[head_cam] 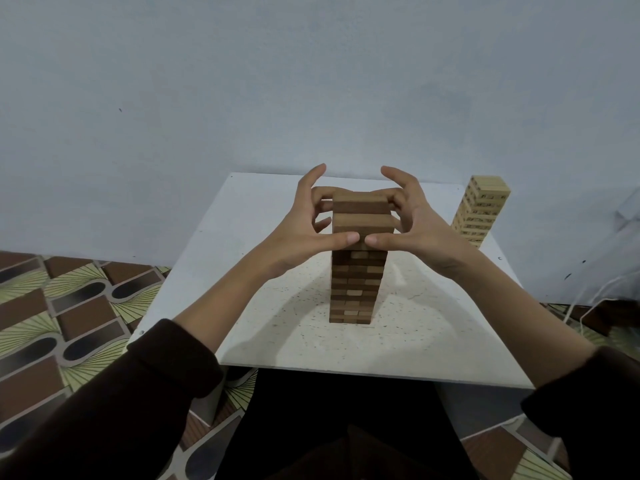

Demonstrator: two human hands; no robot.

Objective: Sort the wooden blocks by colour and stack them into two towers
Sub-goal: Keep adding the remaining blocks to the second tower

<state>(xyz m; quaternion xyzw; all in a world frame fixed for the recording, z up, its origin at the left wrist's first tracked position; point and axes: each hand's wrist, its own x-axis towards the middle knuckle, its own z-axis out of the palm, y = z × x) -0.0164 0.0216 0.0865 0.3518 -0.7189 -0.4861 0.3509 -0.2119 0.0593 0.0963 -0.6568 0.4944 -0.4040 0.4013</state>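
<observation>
Fingers (320, 195) of both hands are curled round the top layers of the dark tower (356, 285). Thumbs press its near face, tips almost meeting; index fingers lifted clear. Left hand (304, 233) grips the left side, right hand (415, 230) the right. Dark tower upright, mid-table (433, 323). Light tower (479, 209) upright at the far right corner, well apart.

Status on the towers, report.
Left hand, right hand: both grip dark tower top. Light tower stands apart, far right corner of table. Nothing in the way.
</observation>
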